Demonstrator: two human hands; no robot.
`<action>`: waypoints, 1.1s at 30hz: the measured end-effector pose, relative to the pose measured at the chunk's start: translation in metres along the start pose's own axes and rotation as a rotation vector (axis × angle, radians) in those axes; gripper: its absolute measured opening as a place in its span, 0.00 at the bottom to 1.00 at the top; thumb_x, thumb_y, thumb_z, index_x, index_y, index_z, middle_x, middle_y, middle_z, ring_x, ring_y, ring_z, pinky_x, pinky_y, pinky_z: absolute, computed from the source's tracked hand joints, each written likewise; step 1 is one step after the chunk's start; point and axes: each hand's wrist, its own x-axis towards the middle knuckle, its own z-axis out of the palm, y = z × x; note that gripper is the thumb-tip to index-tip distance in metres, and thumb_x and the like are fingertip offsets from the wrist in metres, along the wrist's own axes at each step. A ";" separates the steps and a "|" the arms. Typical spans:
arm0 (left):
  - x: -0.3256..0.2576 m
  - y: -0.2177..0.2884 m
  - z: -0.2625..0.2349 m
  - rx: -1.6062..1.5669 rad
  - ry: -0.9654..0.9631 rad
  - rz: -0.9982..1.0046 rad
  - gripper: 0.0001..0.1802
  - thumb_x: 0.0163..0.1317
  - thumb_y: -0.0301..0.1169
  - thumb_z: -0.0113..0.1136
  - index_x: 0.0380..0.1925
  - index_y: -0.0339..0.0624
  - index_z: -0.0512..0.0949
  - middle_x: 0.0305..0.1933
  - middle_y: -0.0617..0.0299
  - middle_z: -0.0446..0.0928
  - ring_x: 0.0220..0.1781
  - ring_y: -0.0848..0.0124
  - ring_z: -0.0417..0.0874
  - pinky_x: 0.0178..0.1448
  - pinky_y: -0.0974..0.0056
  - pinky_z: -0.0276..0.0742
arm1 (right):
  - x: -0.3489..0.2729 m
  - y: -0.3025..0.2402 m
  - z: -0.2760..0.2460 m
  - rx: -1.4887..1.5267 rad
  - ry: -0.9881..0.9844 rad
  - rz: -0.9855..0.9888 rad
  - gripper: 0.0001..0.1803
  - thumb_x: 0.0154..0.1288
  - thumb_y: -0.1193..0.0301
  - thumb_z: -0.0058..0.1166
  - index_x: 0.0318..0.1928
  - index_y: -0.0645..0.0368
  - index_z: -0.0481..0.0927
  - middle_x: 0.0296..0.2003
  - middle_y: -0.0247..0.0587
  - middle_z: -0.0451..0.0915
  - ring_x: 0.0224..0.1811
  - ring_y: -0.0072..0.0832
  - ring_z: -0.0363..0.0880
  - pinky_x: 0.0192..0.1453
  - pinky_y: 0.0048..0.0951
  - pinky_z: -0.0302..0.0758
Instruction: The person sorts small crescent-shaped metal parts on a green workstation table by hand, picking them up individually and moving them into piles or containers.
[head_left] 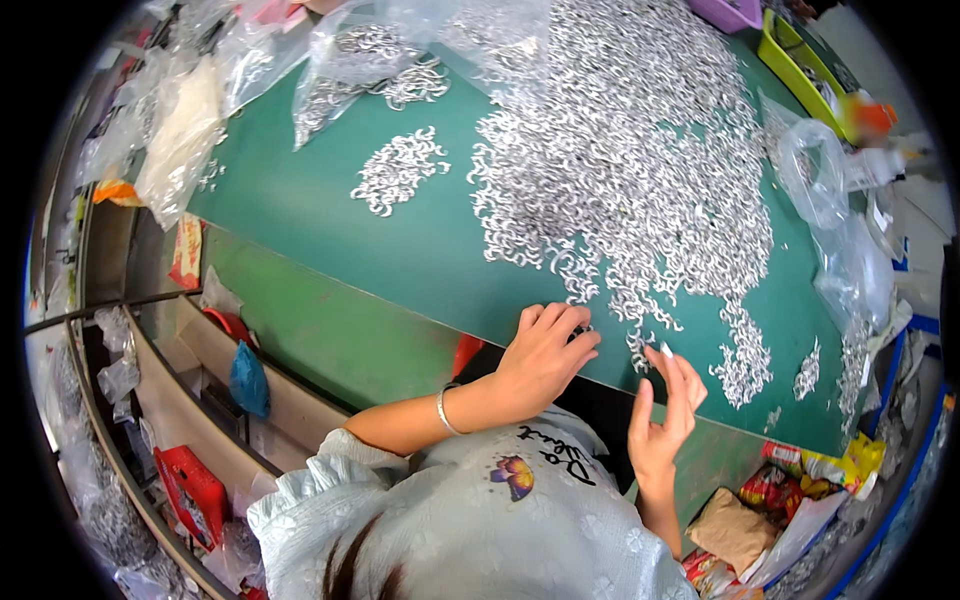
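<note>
Many small silvery curved metal pieces [620, 170] are heaped across the green tabletop [300, 210]. My left hand [545, 362] is at the table's near edge, fingers bent down and drawn together beside the front of the heap. Whatever lies under its fingertips is hidden. My right hand [668, 405] is just to the right, palm turned partly inward, fingers stretched out and thumb apart. Its fingertips are beside a thin trail of curved metal pieces [638, 340] running from the heap toward the edge. No piece shows clearly in the right hand.
A smaller group of metal pieces [400, 172] lies at left. Clear plastic bags [345, 70] hold more at the back. At right are a yellow-green basket [800, 75] and crumpled plastic [850, 260]. Open drawers [200, 400] stand at lower left; packets [775, 490] lie at lower right.
</note>
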 end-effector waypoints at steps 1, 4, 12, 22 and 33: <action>-0.002 -0.004 -0.008 -0.004 0.030 0.006 0.17 0.51 0.25 0.70 0.42 0.43 0.79 0.48 0.58 0.73 0.50 0.59 0.74 0.53 0.56 0.65 | -0.001 0.003 0.000 0.040 0.006 0.009 0.18 0.62 0.82 0.55 0.53 0.69 0.78 0.45 0.44 0.86 0.51 0.42 0.77 0.58 0.40 0.65; -0.015 -0.032 -0.035 0.065 0.081 -0.079 0.16 0.51 0.23 0.69 0.41 0.43 0.78 0.47 0.57 0.73 0.50 0.58 0.74 0.52 0.55 0.66 | -0.003 0.003 0.002 0.095 -0.008 0.002 0.16 0.62 0.83 0.54 0.51 0.69 0.78 0.43 0.45 0.86 0.49 0.41 0.78 0.55 0.39 0.67; 0.003 -0.128 -0.133 0.590 0.268 -0.181 0.22 0.53 0.33 0.73 0.42 0.39 0.71 0.51 0.48 0.68 0.54 0.52 0.68 0.56 0.52 0.64 | 0.001 -0.002 0.011 0.161 -0.097 -0.016 0.14 0.64 0.83 0.52 0.50 0.68 0.79 0.42 0.46 0.85 0.47 0.41 0.78 0.56 0.38 0.69; 0.022 -0.103 -0.120 0.343 0.402 -0.083 0.21 0.56 0.27 0.67 0.50 0.42 0.76 0.56 0.50 0.70 0.61 0.51 0.69 0.64 0.52 0.63 | 0.000 0.023 -0.014 0.002 0.040 0.139 0.13 0.64 0.83 0.52 0.49 0.67 0.81 0.44 0.49 0.82 0.49 0.45 0.78 0.59 0.39 0.69; 0.017 0.027 0.022 -0.050 -0.087 0.126 0.22 0.54 0.23 0.66 0.52 0.41 0.78 0.56 0.60 0.74 0.56 0.62 0.74 0.56 0.57 0.65 | -0.015 0.015 0.007 -0.021 0.056 0.079 0.18 0.56 0.82 0.62 0.49 0.63 0.81 0.45 0.43 0.81 0.49 0.42 0.77 0.53 0.39 0.68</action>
